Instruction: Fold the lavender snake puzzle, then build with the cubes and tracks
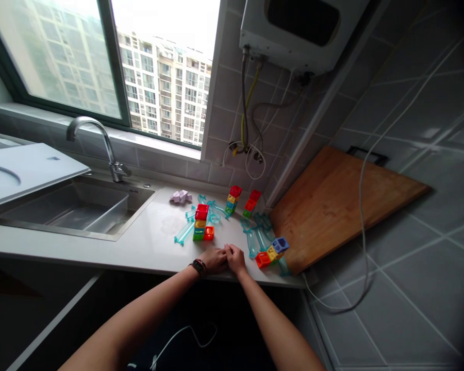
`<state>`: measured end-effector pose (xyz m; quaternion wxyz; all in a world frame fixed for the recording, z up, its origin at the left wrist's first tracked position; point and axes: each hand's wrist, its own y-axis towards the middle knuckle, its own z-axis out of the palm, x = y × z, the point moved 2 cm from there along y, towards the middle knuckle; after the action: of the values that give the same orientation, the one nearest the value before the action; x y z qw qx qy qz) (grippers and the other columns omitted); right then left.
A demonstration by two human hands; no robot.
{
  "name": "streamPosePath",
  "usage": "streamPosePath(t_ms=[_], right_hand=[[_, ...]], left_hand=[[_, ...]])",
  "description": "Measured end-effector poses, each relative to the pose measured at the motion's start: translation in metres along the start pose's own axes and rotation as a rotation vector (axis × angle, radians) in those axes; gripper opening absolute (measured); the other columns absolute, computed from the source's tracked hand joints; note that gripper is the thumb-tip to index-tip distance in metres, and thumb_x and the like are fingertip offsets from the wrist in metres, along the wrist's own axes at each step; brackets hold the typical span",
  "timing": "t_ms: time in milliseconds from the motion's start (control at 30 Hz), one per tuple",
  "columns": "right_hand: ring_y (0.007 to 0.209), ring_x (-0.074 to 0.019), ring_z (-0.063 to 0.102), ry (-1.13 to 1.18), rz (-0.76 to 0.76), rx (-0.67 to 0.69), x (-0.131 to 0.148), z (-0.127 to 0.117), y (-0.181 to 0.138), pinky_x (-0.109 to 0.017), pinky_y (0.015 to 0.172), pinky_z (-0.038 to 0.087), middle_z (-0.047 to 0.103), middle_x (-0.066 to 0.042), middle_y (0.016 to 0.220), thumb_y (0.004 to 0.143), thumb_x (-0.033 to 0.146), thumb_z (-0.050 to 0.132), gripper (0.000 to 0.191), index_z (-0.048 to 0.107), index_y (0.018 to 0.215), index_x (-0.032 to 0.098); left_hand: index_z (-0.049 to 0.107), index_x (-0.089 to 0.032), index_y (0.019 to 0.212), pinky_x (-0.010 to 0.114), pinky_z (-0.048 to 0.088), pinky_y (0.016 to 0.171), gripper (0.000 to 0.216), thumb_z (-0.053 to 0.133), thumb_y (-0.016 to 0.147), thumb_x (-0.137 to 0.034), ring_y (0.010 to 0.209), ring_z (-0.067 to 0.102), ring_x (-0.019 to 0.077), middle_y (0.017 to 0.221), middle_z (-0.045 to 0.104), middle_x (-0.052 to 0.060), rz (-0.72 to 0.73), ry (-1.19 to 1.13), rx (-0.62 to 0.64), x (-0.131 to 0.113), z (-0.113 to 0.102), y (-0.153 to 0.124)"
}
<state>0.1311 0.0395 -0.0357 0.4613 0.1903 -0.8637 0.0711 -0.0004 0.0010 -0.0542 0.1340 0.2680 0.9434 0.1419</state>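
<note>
Side by side at the counter's front edge, my left hand point(214, 260) and my right hand point(235, 257) touch at the fingers. Both are closed, and whatever may be between them is hidden. A dark watch or bracelet point(198, 266) is on my left wrist. Just beyond my left hand stands a stack of coloured toy blocks point(201, 222), red at the top and green at the bottom, with an orange block point(209, 233) beside it. To the right of my right hand lie an orange block point(263, 259), a yellow block point(272, 253) and a blue block point(280, 245), touching in a row.
Clear turquoise track pieces point(184, 233) and more turquoise pieces point(261, 237) lie about. Farther back stand two block stacks point(232, 201) point(251, 203) and pale purple pieces point(180, 196). A sink point(135, 215) is at left; a wooden board point(332, 198) leans at right.
</note>
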Motion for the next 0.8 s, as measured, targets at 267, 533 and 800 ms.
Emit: streamPosePath(t_ms=[267,533,800], right_hand=[[0.077,-0.0174,0.065,0.014,-0.022,0.005,-0.003,-0.003,0.003,-0.033,0.077,0.054,0.068,-0.001,0.083,0.103,0.05,0.055,0.039,0.068,0.087,0.017],[0.096,-0.0271,0.07,0.177,-0.053,0.035,-0.005,-0.014,-0.017,-0.036,0.089,0.053,0.077,-0.008,0.099,0.099,0.056,0.046,0.043,0.075,0.1,0.023],[0.1,-0.0294,0.07,0.261,0.007,-0.074,-0.016,-0.051,-0.085,-0.039,0.086,0.057,0.075,-0.012,0.104,0.098,0.047,0.055,0.033,0.078,0.101,0.024]], left_hand=[[0.07,-0.016,0.108,0.03,0.054,0.067,0.023,0.057,0.097,-0.032,0.082,0.072,0.0226,0.103,0.075,0.013,0.0,-0.059,-0.029,-0.002,-0.001,0.0],[0.069,-0.018,0.112,0.03,0.051,0.066,0.024,0.056,0.099,-0.034,0.077,0.067,0.0201,0.1,0.071,0.011,-0.003,-0.039,0.012,-0.003,0.0,-0.002],[0.064,-0.017,0.087,0.031,0.045,0.063,0.026,0.048,0.103,-0.028,0.072,0.061,0.0201,0.082,0.066,0.007,-0.052,0.018,0.04,-0.004,-0.006,-0.006]])
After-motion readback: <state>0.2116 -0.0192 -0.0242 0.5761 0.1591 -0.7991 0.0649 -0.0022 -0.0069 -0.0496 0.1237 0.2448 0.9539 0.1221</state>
